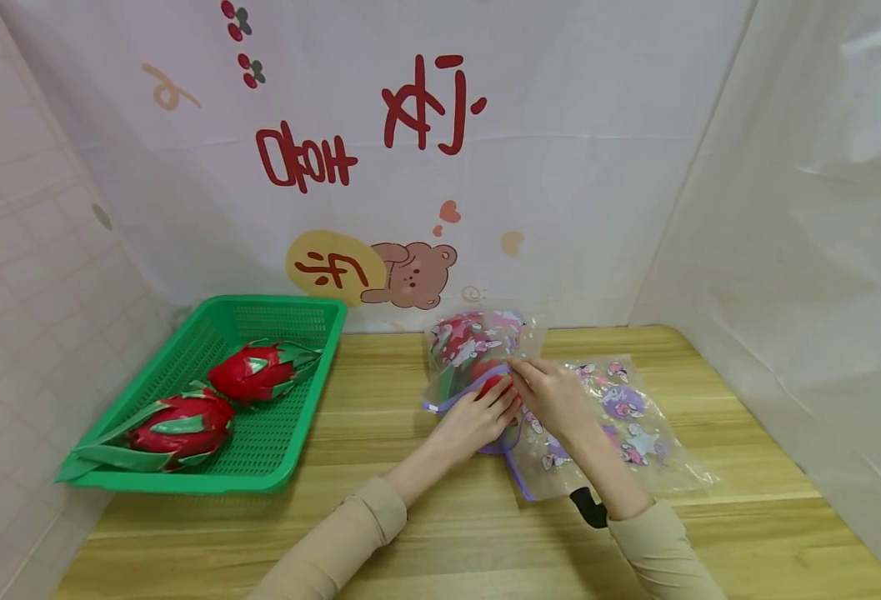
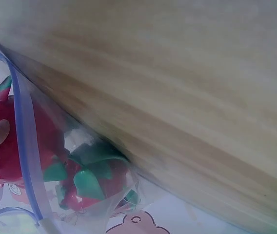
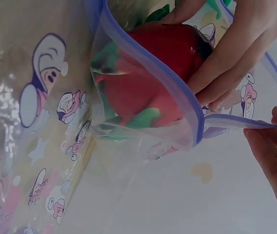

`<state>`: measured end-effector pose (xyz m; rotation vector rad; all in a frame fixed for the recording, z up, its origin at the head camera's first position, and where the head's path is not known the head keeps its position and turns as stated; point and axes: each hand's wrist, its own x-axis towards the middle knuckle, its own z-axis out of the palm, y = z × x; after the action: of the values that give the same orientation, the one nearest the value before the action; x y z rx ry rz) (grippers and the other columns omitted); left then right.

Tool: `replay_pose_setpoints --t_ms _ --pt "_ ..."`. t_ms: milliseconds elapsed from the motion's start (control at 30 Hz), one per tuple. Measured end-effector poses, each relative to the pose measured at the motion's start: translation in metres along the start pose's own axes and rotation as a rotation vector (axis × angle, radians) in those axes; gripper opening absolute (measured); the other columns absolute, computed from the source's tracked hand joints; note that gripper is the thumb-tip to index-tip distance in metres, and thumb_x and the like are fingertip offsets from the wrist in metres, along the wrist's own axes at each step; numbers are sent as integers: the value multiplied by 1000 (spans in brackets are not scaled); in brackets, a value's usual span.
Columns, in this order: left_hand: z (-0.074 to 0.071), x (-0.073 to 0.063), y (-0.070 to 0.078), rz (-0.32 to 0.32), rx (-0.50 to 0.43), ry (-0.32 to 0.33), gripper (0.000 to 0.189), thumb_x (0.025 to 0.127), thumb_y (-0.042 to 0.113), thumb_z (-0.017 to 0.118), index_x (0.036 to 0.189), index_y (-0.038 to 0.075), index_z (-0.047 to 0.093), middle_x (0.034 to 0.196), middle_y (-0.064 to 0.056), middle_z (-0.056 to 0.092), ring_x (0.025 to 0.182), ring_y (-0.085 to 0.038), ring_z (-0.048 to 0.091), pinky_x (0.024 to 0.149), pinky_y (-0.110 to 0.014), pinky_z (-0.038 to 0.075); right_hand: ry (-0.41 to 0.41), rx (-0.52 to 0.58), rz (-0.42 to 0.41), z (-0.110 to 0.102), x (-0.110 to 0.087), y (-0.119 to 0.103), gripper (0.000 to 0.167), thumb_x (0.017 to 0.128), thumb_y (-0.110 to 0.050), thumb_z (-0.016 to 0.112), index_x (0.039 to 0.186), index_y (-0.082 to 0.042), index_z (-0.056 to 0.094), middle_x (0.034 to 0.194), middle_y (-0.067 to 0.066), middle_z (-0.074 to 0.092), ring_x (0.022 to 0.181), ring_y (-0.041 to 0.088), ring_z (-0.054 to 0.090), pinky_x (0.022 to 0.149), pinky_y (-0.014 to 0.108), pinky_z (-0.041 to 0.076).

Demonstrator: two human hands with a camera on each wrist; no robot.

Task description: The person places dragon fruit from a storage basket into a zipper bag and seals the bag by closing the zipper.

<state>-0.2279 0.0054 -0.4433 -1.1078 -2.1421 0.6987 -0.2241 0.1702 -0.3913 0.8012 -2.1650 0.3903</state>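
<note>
A red fruit sits partly inside the mouth of a clear bag — long axis hard to tell — just ahead of the left hand, the nearer hand, which grips it. To its right, the right hand pinches the purple edge. Deeper lies 1 more fruit; the green basket, well left, holds 2.

the fruit-filled bag looks glossy plastic, the table smooth wood.
</note>
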Motion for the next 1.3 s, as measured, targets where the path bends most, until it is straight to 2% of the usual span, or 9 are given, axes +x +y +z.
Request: replay_pose_setpoints --t_ms 133,267,400,600,800,867,1033,1167,1300 --pt "3 0 -1 -10 -6 10 51 92 29 58 141 27 45 148 9 43 139 -12 38 93 -20 49 -4 -3 -3 1 -3 2 23 74 1 76 97 2 72 85 14 74 71 26 71 61 31 58" --pt "4 -6 -3 -33 -27 89 46 91 27 61 136 25 52 142 8 51 131 -12 48 93 -23 50 -29 -34 16 1 -10 7 26 73 -1 77 99 -1 72 88 12 74 74 27 71 63 32 58" --pt "5 -10 -4 -41 -43 139 40 92 25 59 132 24 55 138 8 55 127 -10 52 89 -23 51 -37 -75 32 1 -16 11 26 70 1 78 96 -2 72 84 11 73 65 22 69 55 28 55" --pt "10 -4 -2 -48 -43 233 30 95 23 54 124 22 62 131 6 61 123 -10 56 81 -22 52 -42 -71 47 1 -15 10 21 72 3 75 93 1 72 80 12 73 65 24 69 56 30 56" --pt "11 1 -2 -44 -37 214 31 93 23 57 123 21 63 131 5 61 122 -10 57 99 -30 49 -45 -60 65 0 -14 9 21 72 5 74 93 2 72 79 13 72 61 23 68 53 28 54" --pt "11 0 -2 -46 -40 196 32 93 24 57 125 22 62 132 5 61 123 -10 56 98 -28 50 -43 -57 63 0 -14 10 22 72 5 74 93 2 72 79 12 72 60 23 67 52 28 54" --pt "4 -16 -5 -32 -89 197 34 92 22 57 125 23 61 131 6 61 122 -11 57 94 -24 50 -47 -65 39 0 -18 13 25 71 2 76 95 -1 73 74 9 70 54 19 62 48 25 50" --pt "-1 -38 -16 -11 -157 350 26 93 18 53 116 19 67 118 4 69 110 -12 64 94 -24 50 -60 -86 -15 -1 -24 18 29 71 -2 78 99 -3 72 70 5 67 51 14 55 45 23 47" --pt "2 -60 -32 -59 -188 489 20 95 12 51 100 15 70 97 4 72 90 -11 67 81 -23 55 -71 -110 -101 -2 -32 24 41 71 -6 78 111 -3 69 71 6 67 53 18 58 45 26 49"
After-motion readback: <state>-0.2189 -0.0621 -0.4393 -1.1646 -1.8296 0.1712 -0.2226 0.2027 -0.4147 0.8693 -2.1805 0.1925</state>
